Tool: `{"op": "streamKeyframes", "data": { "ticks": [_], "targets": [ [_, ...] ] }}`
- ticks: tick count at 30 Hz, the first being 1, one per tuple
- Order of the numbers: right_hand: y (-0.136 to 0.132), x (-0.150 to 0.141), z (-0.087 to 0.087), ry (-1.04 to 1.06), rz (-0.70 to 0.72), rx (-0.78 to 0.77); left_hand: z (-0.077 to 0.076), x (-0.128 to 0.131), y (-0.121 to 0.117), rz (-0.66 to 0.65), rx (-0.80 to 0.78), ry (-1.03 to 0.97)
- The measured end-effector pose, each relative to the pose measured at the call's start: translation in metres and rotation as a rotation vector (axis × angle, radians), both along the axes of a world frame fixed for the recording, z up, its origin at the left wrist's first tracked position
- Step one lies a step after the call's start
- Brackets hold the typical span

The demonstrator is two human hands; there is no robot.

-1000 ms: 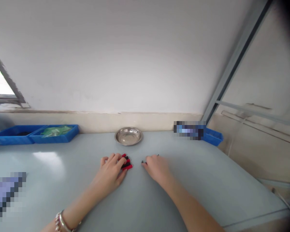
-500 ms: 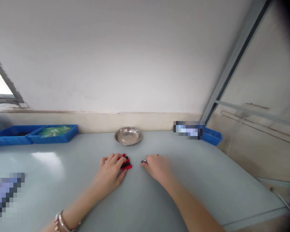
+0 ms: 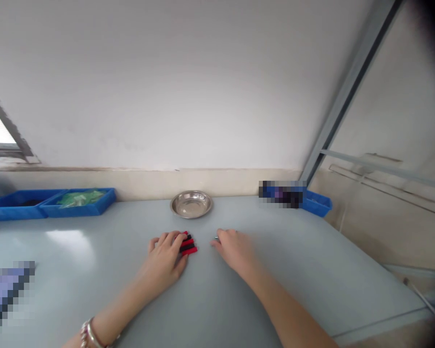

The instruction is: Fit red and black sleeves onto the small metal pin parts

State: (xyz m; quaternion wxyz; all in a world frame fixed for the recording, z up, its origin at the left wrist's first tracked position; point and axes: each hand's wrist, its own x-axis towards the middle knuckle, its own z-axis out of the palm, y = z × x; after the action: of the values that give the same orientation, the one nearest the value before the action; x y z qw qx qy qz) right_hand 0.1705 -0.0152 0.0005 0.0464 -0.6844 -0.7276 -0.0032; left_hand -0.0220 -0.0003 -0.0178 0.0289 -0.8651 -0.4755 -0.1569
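in the head view, your left hand [image 3: 166, 251] lies just left of the lower centre of the frame, half curled, fingers and thumb around a row of red and black pieces [image 3: 189, 245] lying side by side on the grey table [image 3: 217, 299]. your right hand [image 3: 234, 247], just right of centre, is nearly closed, pinching a small shiny piece [image 3: 216, 238]; most of that piece is hidden by your fingers. a metal bowl [image 3: 191, 208] sits above and between your hands. blue trays [image 3: 76, 211] stand at the left edge, one with green plastic [image 3: 81, 198], and a blue bin [image 3: 318, 205] right of centre.
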Motion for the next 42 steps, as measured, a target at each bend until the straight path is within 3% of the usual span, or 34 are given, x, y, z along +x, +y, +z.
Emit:
{"op": "streamKeyframes", "data": {
  "ticks": [12, 27, 36, 42],
  "targets": [
    [0.007, 0.006, 0.001, 0.087, -0.273, 0.052, -0.005, -0.002, 0.003, 0.029, -0.042, -0.017],
    [0.009, 0.006, -0.007, 0.145, -0.19, -0.039, -0.004, -0.001, 0.004, 0.042, -0.047, -0.027],
    [0.009, 0.008, 0.001, 0.102, -0.267, 0.105, -0.003, 0.0, 0.002, 0.051, -0.048, -0.016],
    [0.01, 0.012, -0.002, 0.064, -0.334, 0.147, -0.002, 0.0, 0.002, 0.052, -0.044, -0.009]
  ]
}}
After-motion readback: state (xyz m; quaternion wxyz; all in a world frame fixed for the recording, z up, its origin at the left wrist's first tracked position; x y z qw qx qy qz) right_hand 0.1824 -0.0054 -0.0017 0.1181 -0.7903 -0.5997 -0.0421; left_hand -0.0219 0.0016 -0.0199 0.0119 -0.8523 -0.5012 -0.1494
